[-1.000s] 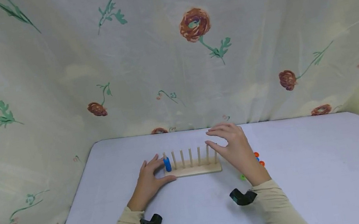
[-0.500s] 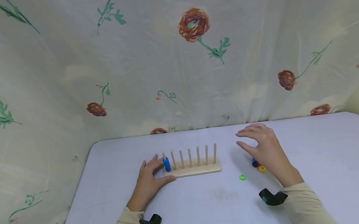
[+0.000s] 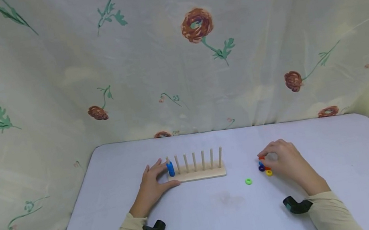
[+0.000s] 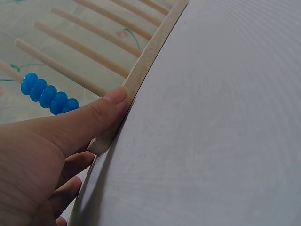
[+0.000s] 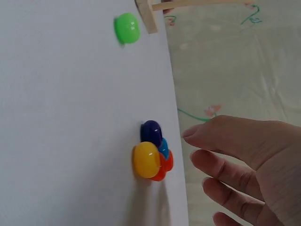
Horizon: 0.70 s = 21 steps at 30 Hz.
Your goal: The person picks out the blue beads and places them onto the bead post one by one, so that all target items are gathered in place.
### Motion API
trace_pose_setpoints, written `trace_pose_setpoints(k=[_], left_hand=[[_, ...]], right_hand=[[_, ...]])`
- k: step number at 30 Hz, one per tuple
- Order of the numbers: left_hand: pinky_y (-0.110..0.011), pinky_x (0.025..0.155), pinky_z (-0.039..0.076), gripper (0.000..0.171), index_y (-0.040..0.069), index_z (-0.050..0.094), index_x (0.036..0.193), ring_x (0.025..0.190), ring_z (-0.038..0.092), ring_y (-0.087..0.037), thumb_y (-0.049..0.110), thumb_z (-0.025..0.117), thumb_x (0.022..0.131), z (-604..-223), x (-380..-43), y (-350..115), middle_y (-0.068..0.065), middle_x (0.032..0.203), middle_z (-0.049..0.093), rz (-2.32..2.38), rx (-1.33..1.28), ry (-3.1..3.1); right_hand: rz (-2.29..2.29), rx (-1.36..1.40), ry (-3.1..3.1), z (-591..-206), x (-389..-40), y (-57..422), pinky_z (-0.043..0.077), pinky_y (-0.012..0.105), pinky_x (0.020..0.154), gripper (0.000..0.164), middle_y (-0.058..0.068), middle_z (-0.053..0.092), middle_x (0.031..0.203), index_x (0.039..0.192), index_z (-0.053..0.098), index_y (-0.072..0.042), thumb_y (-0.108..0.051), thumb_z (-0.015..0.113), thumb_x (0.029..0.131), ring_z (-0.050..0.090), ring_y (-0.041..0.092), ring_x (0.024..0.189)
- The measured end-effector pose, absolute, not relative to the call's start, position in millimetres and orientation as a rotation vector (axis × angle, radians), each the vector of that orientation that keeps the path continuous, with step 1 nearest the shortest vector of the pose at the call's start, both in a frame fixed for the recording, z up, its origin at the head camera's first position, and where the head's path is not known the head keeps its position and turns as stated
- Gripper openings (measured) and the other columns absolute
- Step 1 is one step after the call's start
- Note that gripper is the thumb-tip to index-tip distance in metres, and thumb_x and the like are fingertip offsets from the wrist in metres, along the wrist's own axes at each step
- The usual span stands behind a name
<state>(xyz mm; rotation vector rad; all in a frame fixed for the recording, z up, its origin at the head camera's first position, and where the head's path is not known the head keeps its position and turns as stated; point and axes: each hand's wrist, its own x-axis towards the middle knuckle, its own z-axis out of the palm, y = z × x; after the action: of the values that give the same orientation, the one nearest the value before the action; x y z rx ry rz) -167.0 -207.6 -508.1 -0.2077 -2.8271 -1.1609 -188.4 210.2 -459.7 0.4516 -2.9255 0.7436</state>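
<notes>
A wooden peg rack (image 3: 198, 174) with a row of upright pegs stands on the table. Its leftmost peg carries a stack of blue beads (image 4: 49, 94). My left hand (image 3: 149, 192) grips the rack's left end, thumb on the front edge of the base and fingers round the far side. Over a small cluster of loose beads, my right hand (image 3: 289, 164) hovers with thumb and fingers apart and nothing between them. In the right wrist view the cluster shows a yellow bead (image 5: 146, 160), a dark purple bead (image 5: 151, 133), a blue bead (image 5: 164, 148) and orange-red beads (image 5: 169, 161).
A green bead (image 3: 248, 181) lies alone between the rack and the cluster. The white table (image 3: 203, 226) ends at a patterned fabric wall (image 3: 257, 90) behind. Black camera mounts (image 3: 154, 229) sit at both wrists.
My right hand has moved from the rack's right end rightward, then down to the bead cluster, uncovering the green bead. My left hand has stayed on the rack.
</notes>
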Motion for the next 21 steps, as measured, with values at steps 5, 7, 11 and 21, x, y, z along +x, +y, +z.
trace_pose_setpoints(k=[5, 7, 11, 21], left_hand=[[-0.063, 0.131, 0.014, 0.069, 0.008, 0.068, 0.136, 0.152, 0.041, -0.034, 0.035, 0.091, 0.076, -508.9, -167.2, -207.4, -0.015, 0.15, 0.059, -1.163, -0.22, -2.822], [-0.062, 0.131, 0.013, 0.069, 0.008, 0.068, 0.136, 0.152, 0.041, -0.034, 0.035, 0.091, 0.076, -508.7, -167.3, -207.3, -0.015, 0.15, 0.059, -1.164, -0.219, -2.82], [-0.06, 0.131, 0.013, 0.07, 0.008, 0.068, 0.135, 0.152, 0.041, -0.033, 0.034, 0.092, 0.075, -508.5, -167.3, -207.5, -0.015, 0.15, 0.058, -1.169, -0.207, -2.817], [-0.063, 0.131, 0.013, 0.068, 0.008, 0.069, 0.134, 0.152, 0.041, -0.034, 0.033, 0.091, 0.076, -507.8, -166.5, -209.3, -0.016, 0.151, 0.058, -1.183, -0.229, -2.815]], right_hand=[[0.682, 0.457, -2.968, -467.9, -191.4, 211.7, 0.056, 0.051, 0.085, 0.011, 0.003, 0.077, 0.093, 0.096, 0.083, -0.011, -0.012, 0.083, 0.084, 0.064, 0.028, 0.095], [0.655, 0.47, -2.968, -470.0, -192.2, 212.3, 0.056, 0.047, 0.081, 0.011, 0.001, 0.076, 0.089, 0.094, 0.083, -0.012, -0.012, 0.084, 0.083, 0.064, 0.025, 0.09], [0.622, 0.492, -2.971, -472.2, -193.3, 213.1, 0.052, 0.037, 0.073, 0.011, -0.003, 0.074, 0.083, 0.093, 0.083, -0.012, -0.011, 0.084, 0.082, 0.062, 0.018, 0.081], [0.642, 0.466, -3.027, -471.4, -191.3, 209.9, 0.057, 0.04, 0.076, 0.015, 0.001, 0.075, 0.087, 0.098, 0.082, -0.01, -0.012, 0.085, 0.083, 0.063, 0.017, 0.08]])
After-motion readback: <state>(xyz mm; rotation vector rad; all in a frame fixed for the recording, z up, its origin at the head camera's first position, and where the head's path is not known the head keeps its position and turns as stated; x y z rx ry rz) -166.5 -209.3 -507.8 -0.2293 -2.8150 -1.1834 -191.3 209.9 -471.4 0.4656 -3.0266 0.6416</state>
